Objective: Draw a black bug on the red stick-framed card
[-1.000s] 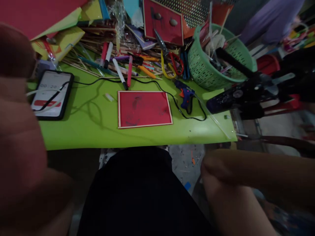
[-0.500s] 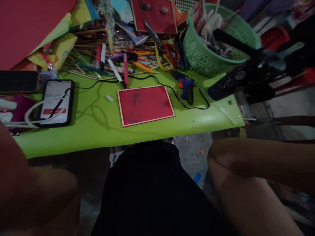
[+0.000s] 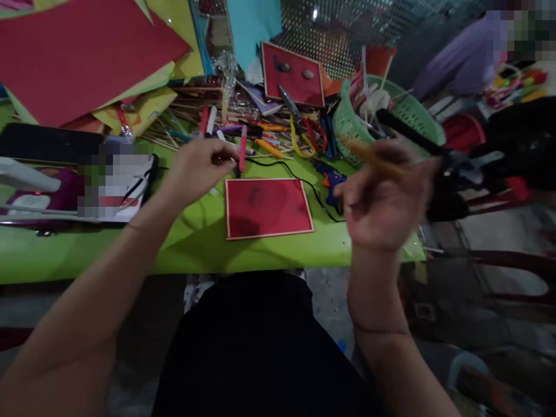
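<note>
Left hand point(image 3: 202, 165) narrow by pink marker point(image 3: 242, 149), right hand point(image 3: 382, 200) half-curled, grips unclear to me; table point(image 3: 269, 253) extends nearward past red panel point(image 3: 269, 207); phone point(image 3: 135, 174) illegible

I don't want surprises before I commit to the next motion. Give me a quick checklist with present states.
1. Red panel flat on the table, no hand over it: ok.
2. Glue gun off the panel: ok, beyond its right edge.
3. Glue gun fully visible: not ok, right hand partly blocks it.
4. Left hand clear of pink marker: cannot tell.
5. Right hand free: cannot tell, blurred.
</note>
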`<move>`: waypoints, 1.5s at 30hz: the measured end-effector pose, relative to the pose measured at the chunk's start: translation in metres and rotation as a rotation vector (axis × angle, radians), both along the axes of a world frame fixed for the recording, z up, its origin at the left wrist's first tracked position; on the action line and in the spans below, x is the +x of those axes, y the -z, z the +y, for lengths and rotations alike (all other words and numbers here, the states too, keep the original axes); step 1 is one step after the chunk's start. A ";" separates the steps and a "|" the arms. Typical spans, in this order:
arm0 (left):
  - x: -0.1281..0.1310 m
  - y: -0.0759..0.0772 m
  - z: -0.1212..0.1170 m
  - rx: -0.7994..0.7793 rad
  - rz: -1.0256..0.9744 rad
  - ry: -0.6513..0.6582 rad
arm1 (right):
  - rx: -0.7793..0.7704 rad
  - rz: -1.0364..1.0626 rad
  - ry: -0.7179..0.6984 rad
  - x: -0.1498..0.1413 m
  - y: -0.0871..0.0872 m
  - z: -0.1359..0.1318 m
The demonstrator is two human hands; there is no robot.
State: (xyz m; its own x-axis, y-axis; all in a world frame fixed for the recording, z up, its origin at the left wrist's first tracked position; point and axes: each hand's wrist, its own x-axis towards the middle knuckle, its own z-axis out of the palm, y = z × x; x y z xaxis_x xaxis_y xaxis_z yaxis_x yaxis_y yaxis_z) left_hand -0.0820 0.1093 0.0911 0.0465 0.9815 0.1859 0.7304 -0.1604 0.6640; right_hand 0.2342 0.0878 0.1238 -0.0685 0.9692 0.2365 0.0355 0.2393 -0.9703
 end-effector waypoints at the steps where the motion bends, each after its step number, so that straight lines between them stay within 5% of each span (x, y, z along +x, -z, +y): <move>1: 0.006 0.011 0.009 -0.046 0.069 0.051 | -0.010 0.035 -0.020 -0.006 0.009 0.007; 5: 0.023 0.045 0.027 -0.043 0.270 0.198 | -0.118 0.056 -0.078 -0.028 0.051 0.031; 11: 0.015 0.065 0.037 0.091 0.276 0.300 | -0.194 0.072 -0.052 -0.032 0.083 0.040; 27: 0.004 0.071 0.030 0.073 0.176 0.329 | -0.229 0.044 -0.004 -0.037 0.090 0.028; 36: -0.009 0.062 0.034 -0.064 0.164 0.254 | -0.191 -0.066 -0.057 -0.036 0.092 0.028; 45: -0.028 0.059 0.048 -0.242 0.123 0.346 | -0.174 -0.193 -0.154 -0.038 0.090 0.025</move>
State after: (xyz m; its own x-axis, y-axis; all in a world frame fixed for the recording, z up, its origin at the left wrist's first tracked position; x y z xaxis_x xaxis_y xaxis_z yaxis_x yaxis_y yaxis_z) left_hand -0.1103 0.1572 0.0317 0.3880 0.9186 -0.0748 0.7367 -0.2603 0.6242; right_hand 0.1957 0.1123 0.0336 -0.2452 0.9688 0.0356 0.1996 0.0864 -0.9761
